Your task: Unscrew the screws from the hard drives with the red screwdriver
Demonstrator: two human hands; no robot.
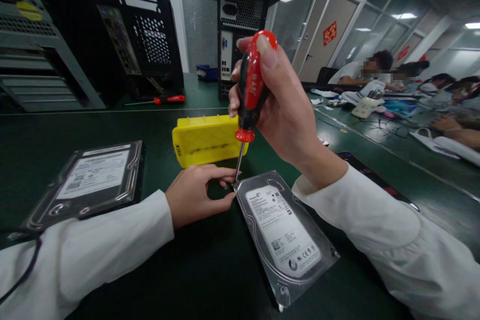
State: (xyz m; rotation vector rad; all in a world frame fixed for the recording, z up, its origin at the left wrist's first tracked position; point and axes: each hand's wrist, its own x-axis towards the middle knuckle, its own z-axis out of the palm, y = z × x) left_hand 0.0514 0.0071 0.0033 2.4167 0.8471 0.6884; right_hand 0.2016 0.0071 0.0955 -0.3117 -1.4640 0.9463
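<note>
My right hand (290, 105) is wrapped round the red and black handle of a screwdriver (250, 92), with the thumb on its top end. The shaft points down, slightly tilted, and its tip meets the far left corner of a hard drive (283, 230). This drive lies flat, its white label facing up. At that same corner, my left hand (198, 190) grips the edge between thumb and fingers, close round the screwdriver tip. Whatever sits right under the tip is too small to make out. Behind the left hand is a yellow plastic box (208, 140).
A second hard drive (95, 180) lies to the left. Open computer cases (150, 25) stand at the back, with another screwdriver (161, 100) before them. A dark flat device (375, 177) is by my right sleeve. People (360, 72) sit at the far right.
</note>
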